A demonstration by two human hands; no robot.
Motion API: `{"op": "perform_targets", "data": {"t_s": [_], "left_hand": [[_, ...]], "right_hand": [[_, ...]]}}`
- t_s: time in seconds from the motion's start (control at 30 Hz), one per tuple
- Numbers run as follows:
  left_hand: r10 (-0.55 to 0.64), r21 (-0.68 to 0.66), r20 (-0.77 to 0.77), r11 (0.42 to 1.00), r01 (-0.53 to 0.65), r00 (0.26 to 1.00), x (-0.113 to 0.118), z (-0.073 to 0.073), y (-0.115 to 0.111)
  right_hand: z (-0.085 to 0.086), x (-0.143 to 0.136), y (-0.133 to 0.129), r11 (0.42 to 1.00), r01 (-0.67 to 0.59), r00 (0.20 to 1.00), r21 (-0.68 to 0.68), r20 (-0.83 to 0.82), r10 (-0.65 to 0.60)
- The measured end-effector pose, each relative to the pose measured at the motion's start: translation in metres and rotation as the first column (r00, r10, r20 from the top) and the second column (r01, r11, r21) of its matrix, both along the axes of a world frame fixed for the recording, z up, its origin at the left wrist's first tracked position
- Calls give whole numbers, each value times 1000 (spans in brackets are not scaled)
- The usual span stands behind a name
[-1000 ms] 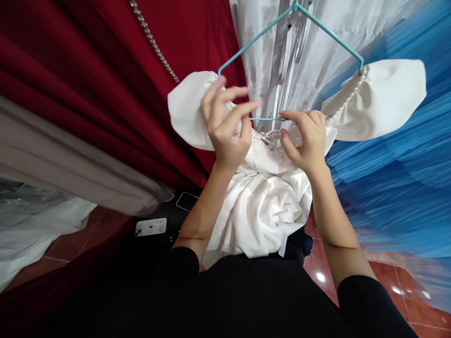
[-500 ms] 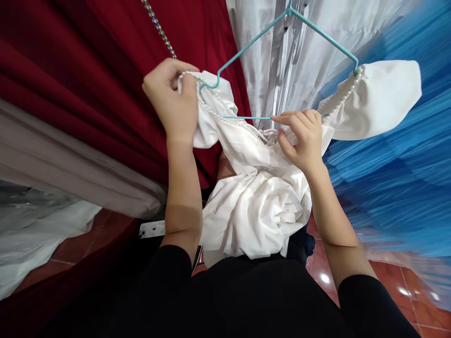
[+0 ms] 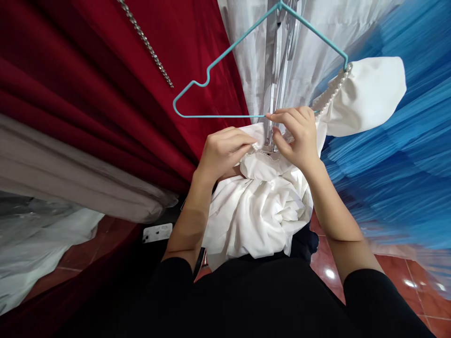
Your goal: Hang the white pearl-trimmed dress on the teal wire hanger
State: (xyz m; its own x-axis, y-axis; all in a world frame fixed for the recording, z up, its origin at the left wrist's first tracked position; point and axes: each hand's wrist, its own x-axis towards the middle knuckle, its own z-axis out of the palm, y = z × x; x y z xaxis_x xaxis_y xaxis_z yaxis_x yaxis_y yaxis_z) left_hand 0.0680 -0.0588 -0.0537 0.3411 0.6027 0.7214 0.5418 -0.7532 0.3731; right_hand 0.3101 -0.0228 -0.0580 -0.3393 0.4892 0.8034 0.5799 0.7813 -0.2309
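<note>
A white dress (image 3: 260,216) with pearl trim lies bunched in my lap. Its right puff sleeve (image 3: 373,96) still hangs from the right end of a light blue hanger (image 3: 243,44), while the hanger's left end is bare. My left hand (image 3: 225,150) pinches the dress's pearl-edged neckline below the hanger's bottom bar. Around that bar, right of its middle, the fingers of my right hand (image 3: 296,136) are curled. My right thumb sits below the bar, close to the white cloth.
Red drapery (image 3: 158,108) with a rhinestone strand (image 3: 148,44) hangs on the left, beside a grey-beige cloth (image 3: 70,164). Blue tulle (image 3: 394,188) fills the right. A metal stand (image 3: 278,80) is behind the hanger. A phone (image 3: 157,233) lies near my left elbow.
The dress's left shoulder has come off the hanger. My left hand has moved right and down with the cloth, and the hanger has shifted slightly left. My right hand stays at the bar.
</note>
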Motion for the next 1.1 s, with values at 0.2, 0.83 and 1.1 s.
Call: {"op": "perform_targets", "data": {"t_s": [0.2,0.83,1.1], "left_hand": [[168,95,30,981,-170,985,38,20,12],[192,2,46,981,-192,980,21,15,25],[167,-49,38,985,-165,985,27,14,27]], "right_hand": [[7,7,-11,999,-44,999,-17,10,44],[92,99,16,930,356,914,-94,-170,-367],[41,142,4,832,503,841,-232,-90,-534]]}}
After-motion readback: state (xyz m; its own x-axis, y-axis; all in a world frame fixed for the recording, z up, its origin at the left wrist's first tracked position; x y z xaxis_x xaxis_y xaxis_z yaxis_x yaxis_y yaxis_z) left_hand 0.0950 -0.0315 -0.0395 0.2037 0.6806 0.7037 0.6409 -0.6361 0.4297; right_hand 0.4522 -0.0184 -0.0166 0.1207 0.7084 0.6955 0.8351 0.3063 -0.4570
